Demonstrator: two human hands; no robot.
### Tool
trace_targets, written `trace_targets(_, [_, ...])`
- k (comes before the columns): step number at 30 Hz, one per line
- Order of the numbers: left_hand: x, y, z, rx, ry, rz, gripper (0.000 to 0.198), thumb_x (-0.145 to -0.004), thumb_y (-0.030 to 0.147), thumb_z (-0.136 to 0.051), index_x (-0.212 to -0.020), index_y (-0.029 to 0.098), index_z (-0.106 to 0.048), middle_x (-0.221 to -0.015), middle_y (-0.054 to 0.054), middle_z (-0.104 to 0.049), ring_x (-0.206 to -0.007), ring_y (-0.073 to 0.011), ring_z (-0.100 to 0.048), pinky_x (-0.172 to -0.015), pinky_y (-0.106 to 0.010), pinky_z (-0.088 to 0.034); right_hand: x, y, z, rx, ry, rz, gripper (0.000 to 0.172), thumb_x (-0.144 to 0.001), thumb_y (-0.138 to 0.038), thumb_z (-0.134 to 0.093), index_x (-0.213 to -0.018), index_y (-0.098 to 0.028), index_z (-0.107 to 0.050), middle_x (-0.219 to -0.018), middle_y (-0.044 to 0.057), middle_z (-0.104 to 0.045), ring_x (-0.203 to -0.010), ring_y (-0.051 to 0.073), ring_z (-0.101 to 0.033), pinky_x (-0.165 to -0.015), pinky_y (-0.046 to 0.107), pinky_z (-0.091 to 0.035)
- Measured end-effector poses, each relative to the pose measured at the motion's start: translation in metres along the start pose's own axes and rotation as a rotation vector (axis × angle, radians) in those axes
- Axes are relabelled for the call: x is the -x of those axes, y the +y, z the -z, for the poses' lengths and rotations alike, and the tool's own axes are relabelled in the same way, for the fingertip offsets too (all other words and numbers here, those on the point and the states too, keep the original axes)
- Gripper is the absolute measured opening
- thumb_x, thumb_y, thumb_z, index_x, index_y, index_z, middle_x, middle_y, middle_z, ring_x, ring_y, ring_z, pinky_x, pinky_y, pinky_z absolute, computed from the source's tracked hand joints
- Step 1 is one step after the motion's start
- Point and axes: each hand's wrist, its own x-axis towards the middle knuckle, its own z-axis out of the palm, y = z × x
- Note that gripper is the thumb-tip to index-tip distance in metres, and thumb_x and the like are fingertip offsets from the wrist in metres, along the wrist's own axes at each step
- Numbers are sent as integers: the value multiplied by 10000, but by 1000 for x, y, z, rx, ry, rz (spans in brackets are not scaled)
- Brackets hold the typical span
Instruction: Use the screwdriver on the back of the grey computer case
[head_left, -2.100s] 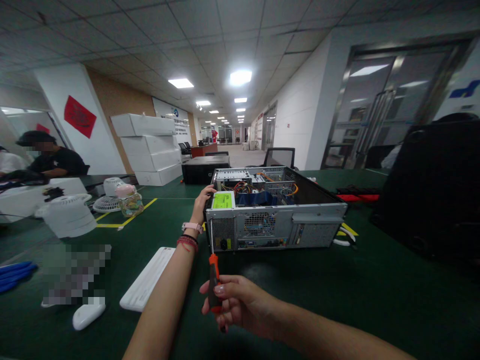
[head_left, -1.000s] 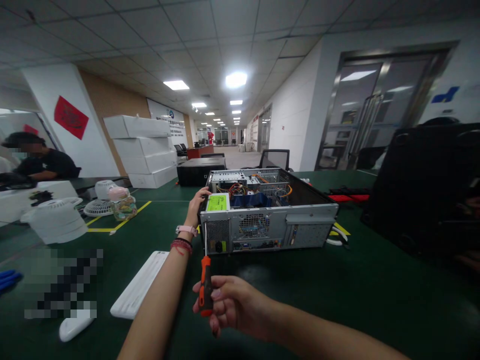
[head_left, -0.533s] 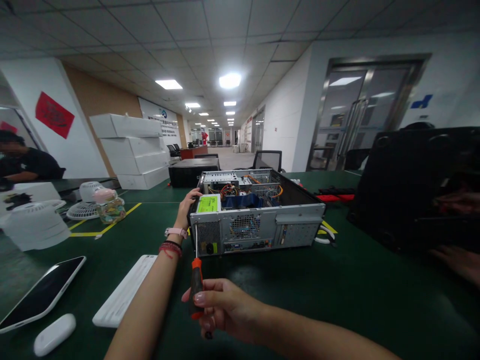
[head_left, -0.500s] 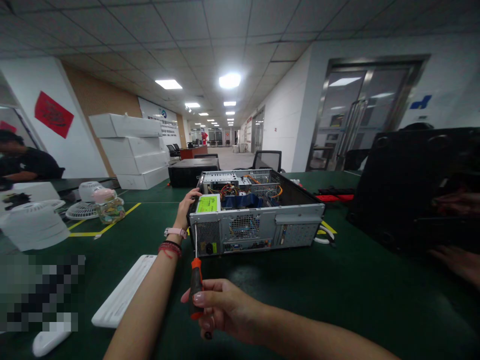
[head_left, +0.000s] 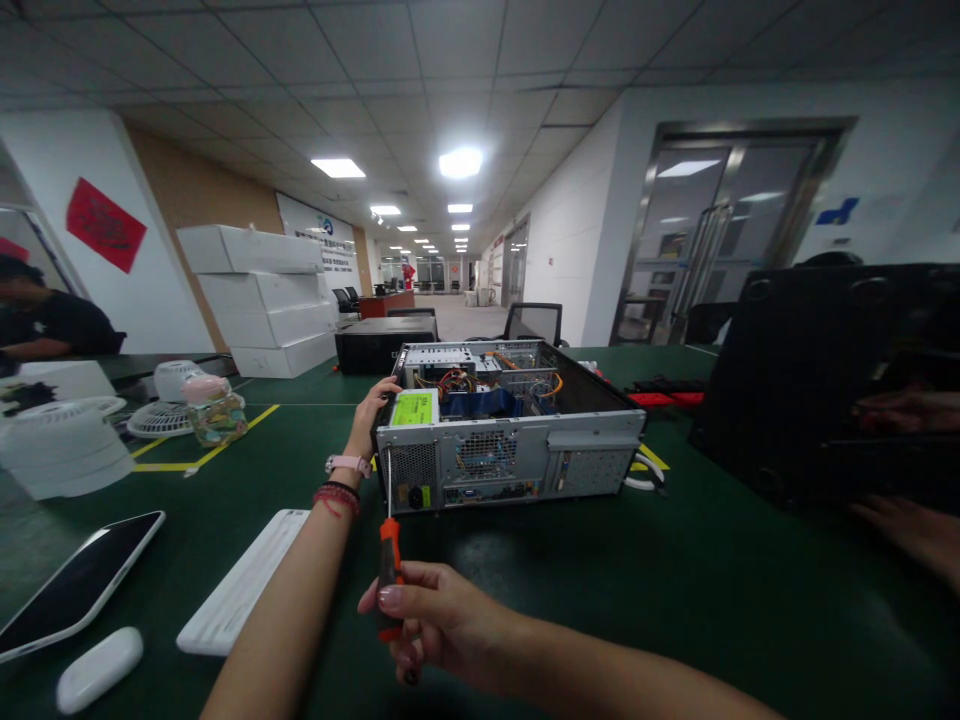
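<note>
On our left wrist we wear a pink watch [head_left: 347, 464], then a thin black band [head_left: 342, 487] and a red beaded bracelet [head_left: 334, 500]. Our right hand [head_left: 431, 620] shows pale pink polish on the thumbnail [head_left: 389, 598].

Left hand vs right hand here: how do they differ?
The left hand rests far out on the case, at its left edge; the right hand is close in, off the case. The left hand holds nothing; the right hand grips a screwdriver, shaft up. Only the left wrist has a watch. Both are bare.
</note>
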Motion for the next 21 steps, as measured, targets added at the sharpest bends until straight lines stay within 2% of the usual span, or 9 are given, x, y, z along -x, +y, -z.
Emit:
trace_targets(6, [0,-1,0,7,12,18,286,-745,270,-372,-841,143,-609,-1227,-110,-573,-1221,-259,-457,-1078,-384,-290,0,1,4,11,-30,-38,391,-664,-373,-709,-945,-123,-600,-806,27,-639,-466,56,-520,-511,247,-350])
trace_targets(9, [0,0,-1,-3,7,18,290,-749,276,-367,-836,146,-611,-1228,-106,-574,-1221,-259,-457,-1078,-382,-293,-2,1,6,5,-45,-58,418,-679,-362,-693,-1003,-128,-571,-790,29,-659,-442,54,-510,-495,238,-344])
trace_targets(13, [0,-1,1,-6,8,20,300,-759,295,-365,-845,142,-608,-1247,-115,-557,-1224,-262,-454,-1078,-381,-291,-5,3,7,-26,-55,-69,442,-631,-327,-721,-989,-133,-546,-773,20,-667,-467,69,-536,-530,247,-386])
trace_targets(17, [0,-4,3,10,-26,10,295,-760,290,-379,-873,142,-608,-1266,-112,-542,-1240,-261,-437,-1078,-378,-292,-8,6,10,-75,-104,-90,455,-598,-243,-702,-1013,-130,-553,-834,33,-673,-548,101,-590,-598,276,-432])
trace_targets(21, [0,-3,2,10,2,11,280,-750,307,-393,-839,146,-604,-1233,-114,-563,-1216,-264,-457,-1082,-386,-281,-8,7,11,-98,-140,-69,458,-605,-220,-648,-1042,-125,-550,-864,54,-677,-564,118,-608,-603,288,-443])
